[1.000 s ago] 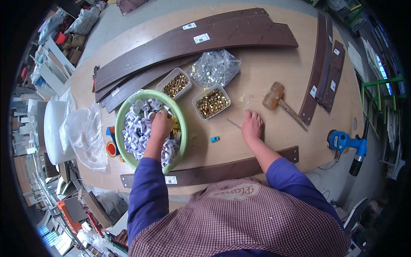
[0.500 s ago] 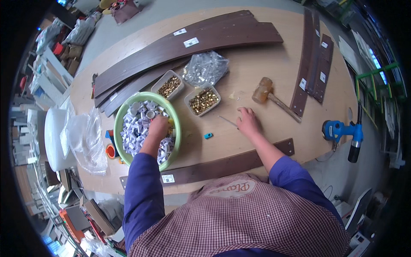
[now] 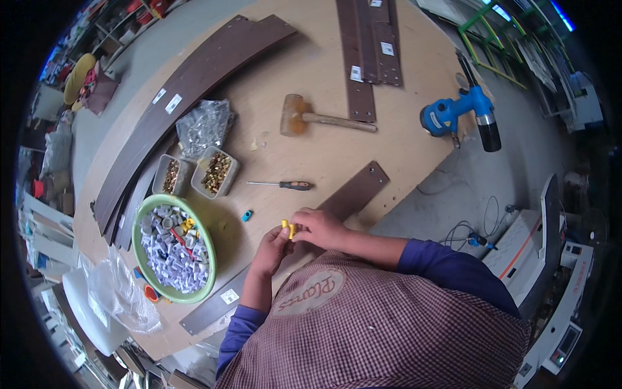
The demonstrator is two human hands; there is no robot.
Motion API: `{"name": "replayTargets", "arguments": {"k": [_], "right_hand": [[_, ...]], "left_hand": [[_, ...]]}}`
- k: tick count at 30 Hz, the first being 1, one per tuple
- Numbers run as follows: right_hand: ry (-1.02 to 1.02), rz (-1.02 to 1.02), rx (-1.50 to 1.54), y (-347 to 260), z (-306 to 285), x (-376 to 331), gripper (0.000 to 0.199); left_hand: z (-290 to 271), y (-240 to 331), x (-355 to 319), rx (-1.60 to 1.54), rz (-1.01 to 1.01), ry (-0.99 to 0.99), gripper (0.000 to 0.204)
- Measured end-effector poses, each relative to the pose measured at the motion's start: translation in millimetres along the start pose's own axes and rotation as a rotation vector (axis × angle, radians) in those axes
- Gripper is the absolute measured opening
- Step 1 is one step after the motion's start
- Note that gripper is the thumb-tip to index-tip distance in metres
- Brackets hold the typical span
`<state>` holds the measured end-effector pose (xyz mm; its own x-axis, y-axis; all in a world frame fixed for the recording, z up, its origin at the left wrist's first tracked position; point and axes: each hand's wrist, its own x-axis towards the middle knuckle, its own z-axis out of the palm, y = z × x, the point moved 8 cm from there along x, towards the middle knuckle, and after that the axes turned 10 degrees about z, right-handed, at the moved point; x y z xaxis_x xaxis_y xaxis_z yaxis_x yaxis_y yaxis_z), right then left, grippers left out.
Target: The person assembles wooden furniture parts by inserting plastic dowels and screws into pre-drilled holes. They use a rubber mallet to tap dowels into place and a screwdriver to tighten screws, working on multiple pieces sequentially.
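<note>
We hold a small yellow plug (image 3: 287, 227) between both hands, above the table's near edge and the dark strip (image 3: 350, 194). Our left hand (image 3: 272, 249) pinches it from below; our right hand (image 3: 319, 227) closes on it from the side. It looks light, stiff and a bit slick, best gripped by its ends with fingertips

Small yellow plastic pieces (image 3: 287, 227), pinched together, above dark strip (image 3: 291, 253).

Both hands, left hand (image 3: 273, 247) and right hand (image 3: 319, 228), hold a small yellow part (image 3: 288, 228) above the counter (image 3: 324, 155), near the green bowl (image 3: 144, 214).
</note>
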<state>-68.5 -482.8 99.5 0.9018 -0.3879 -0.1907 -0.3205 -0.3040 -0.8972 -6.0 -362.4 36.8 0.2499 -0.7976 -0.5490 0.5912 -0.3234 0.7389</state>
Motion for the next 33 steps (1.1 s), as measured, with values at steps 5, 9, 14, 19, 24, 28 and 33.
{"name": "replayTargets", "arguments": {"k": [5,9,14,19,24,28,33], "right_hand": [[-0.039,0.401,0.366,88,-14,-28,0.022],[0.227,0.522,0.448,165,-76,-35,0.02],[0.688,0.432,0.076,218,-190,-37,0.017],[0.618,0.628,0.097,250,-204,-30,0.018],[0.562,0.677,0.235,262,-197,-28,0.012],[0.397,0.771,0.557,274,-194,-27,0.009],[0.188,0.766,0.58,267,-195,-27,0.013]], "left_hand": [[18,-19,40,0.546,0.145,0.013,0.031],[1,14,50,1.244,0.484,0.381,0.025],[-16,15,53,1.315,0.484,0.522,0.051],[28,8,29,1.706,0.656,0.588,0.089],[68,-24,44,1.548,0.621,0.181,0.101],[75,-19,47,1.476,0.733,0.176,0.098],[71,-16,37,1.484,0.764,0.181,0.093]]}}
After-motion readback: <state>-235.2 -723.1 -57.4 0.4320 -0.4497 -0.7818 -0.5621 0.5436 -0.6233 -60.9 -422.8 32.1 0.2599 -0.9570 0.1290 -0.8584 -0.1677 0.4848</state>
